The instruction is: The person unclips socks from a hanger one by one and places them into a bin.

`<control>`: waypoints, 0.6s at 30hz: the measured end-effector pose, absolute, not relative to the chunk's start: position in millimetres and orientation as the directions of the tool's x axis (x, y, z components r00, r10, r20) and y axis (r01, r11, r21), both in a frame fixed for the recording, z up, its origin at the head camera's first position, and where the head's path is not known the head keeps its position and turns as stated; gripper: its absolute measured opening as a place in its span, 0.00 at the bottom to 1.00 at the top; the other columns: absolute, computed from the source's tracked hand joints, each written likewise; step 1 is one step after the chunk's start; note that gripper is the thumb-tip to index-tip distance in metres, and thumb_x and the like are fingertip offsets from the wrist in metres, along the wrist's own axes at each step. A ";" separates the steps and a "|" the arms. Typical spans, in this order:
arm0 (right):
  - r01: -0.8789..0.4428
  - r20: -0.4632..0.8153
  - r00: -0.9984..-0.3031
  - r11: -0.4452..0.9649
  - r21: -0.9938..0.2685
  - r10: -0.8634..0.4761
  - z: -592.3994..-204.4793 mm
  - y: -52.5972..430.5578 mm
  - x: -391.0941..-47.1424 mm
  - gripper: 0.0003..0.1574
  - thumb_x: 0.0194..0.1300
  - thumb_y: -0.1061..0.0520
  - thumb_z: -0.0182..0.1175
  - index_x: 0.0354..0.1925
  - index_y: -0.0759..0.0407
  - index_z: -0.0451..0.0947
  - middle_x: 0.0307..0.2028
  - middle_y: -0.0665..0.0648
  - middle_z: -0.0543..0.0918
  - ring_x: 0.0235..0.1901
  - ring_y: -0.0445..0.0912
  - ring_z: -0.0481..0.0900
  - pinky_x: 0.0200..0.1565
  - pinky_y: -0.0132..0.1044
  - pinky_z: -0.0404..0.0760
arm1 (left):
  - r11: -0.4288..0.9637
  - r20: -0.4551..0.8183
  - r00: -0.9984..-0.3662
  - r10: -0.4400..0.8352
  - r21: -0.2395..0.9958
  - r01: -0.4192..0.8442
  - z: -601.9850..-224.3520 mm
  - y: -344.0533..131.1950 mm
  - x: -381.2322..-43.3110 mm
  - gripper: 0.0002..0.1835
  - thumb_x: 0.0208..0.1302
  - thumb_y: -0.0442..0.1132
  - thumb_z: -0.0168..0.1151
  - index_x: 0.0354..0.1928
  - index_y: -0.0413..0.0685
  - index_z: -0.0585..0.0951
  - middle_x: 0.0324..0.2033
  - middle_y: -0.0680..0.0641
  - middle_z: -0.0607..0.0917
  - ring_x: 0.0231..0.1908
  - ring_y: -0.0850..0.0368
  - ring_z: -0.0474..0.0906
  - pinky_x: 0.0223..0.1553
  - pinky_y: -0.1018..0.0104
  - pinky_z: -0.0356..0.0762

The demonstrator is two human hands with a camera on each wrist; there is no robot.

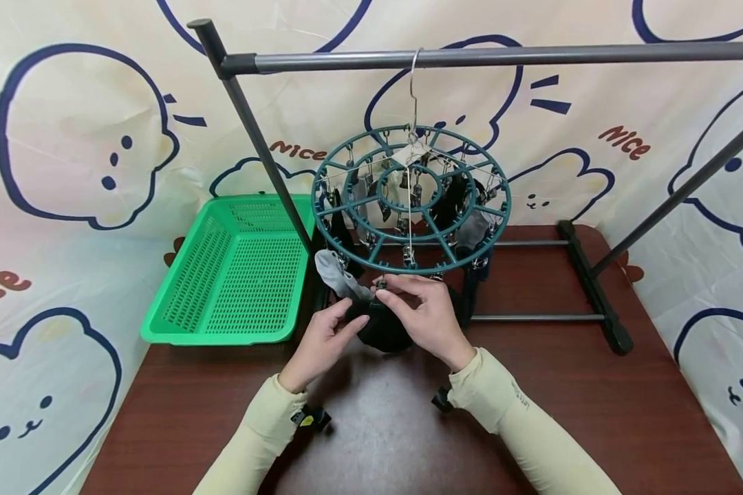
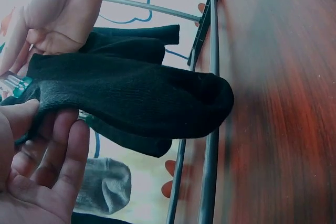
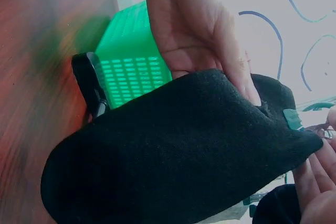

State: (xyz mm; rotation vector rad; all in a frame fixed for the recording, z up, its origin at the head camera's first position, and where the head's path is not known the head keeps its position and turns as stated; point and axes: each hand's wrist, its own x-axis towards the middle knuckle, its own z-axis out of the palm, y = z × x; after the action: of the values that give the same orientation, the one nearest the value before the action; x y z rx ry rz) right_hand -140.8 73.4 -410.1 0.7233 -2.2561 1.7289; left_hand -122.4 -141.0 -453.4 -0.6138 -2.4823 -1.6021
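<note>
A black sock point(image 1: 384, 331) hangs below the front of a round teal clip hanger point(image 1: 376, 260). My left hand point(image 1: 322, 340) pinches the sock near its open end, thumb on one side and fingers behind. At the same end, my right hand point(image 1: 430, 313) pinches a small clip point(image 1: 380, 284) between thumb and fingertips. The left wrist view shows the clip's teal tip point(image 2: 22, 86) at the sock's edge, the toe pointing away. In the right wrist view, the black sock point(image 3: 131, 156) spans the space between both hands.
Other dark and grey socks hang from the hanger, including a grey one point(image 1: 337, 273) beside my left hand. The hanger hooks over a grey rack bar point(image 1: 532, 53). A green basket point(image 1: 155, 328) stands left on the brown table point(image 1: 532, 426). Rack feet point(image 1: 616, 337) rest right.
</note>
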 end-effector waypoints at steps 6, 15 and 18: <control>-0.514 0.470 -0.847 0.154 -0.844 -0.248 -411.9 75.2 -141.3 0.15 0.69 0.63 0.68 0.54 0.63 0.87 0.50 0.57 0.90 0.52 0.48 0.88 0.50 0.36 0.86 | 0.356 0.319 -0.904 0.285 0.840 0.409 -453.7 -139.9 -124.1 0.18 0.73 0.38 0.65 0.28 0.50 0.67 0.21 0.57 0.58 0.20 0.67 0.57 0.27 0.71 0.59; -0.548 0.510 -0.828 0.144 -0.824 -0.234 -411.5 71.2 -137.6 0.14 0.67 0.64 0.69 0.51 0.64 0.88 0.48 0.59 0.90 0.53 0.49 0.87 0.51 0.35 0.85 | 0.375 0.322 -0.903 0.283 0.830 0.414 -457.4 -140.8 -120.7 0.14 0.73 0.38 0.65 0.29 0.52 0.71 0.21 0.58 0.61 0.20 0.67 0.58 0.27 0.71 0.60; -0.568 0.538 -0.815 0.121 -0.814 -0.214 -410.4 71.5 -139.7 0.14 0.66 0.67 0.69 0.50 0.67 0.88 0.47 0.62 0.91 0.50 0.49 0.88 0.49 0.33 0.85 | 0.360 0.326 -0.897 0.299 0.832 0.423 -457.8 -140.4 -123.0 0.06 0.73 0.36 0.65 0.36 0.51 0.79 0.23 0.57 0.70 0.22 0.67 0.63 0.29 0.71 0.65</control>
State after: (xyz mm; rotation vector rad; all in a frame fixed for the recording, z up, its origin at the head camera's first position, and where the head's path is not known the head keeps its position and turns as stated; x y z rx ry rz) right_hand -139.7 71.5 -410.4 0.7675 -2.1145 1.7483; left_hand -123.0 -140.4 -457.8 -0.6637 -2.4906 -1.5789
